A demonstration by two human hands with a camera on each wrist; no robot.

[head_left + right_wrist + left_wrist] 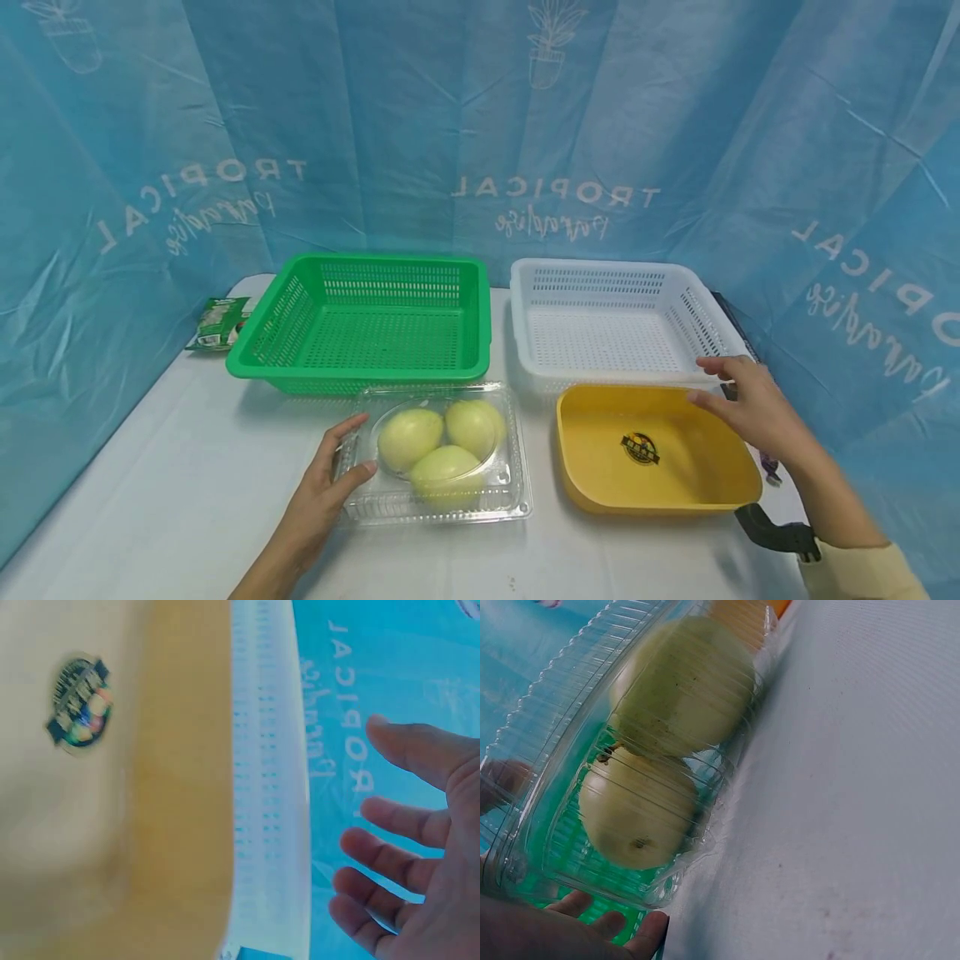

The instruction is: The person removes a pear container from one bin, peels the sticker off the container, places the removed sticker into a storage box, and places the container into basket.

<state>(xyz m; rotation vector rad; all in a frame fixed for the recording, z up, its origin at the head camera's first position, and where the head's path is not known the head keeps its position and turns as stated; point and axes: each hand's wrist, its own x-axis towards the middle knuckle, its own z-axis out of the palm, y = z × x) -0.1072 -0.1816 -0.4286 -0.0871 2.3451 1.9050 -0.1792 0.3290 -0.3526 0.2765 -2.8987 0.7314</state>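
A clear plastic clamshell box [517, 479] with three pale green round fruits [410, 437] inside lies on the white table. At its left end is my left hand [318, 492], thumb and fingers spread along that end; the left wrist view shows the fingertips [646, 937] beside the box's end. Above the right side of a yellow basin [600, 471] hovers my right hand [761, 408], thumb and fingers apart with nothing between them. The right wrist view shows the basin's wall [184, 780] apart from that hand.
Behind the box stands a green slotted basket [360, 377], with a white one [525, 350] to its right. A green packet [216, 323] lies at the far left. Near the right edge lies a purple wrapper [770, 469]. Blue curtains [405, 167] surround the table.
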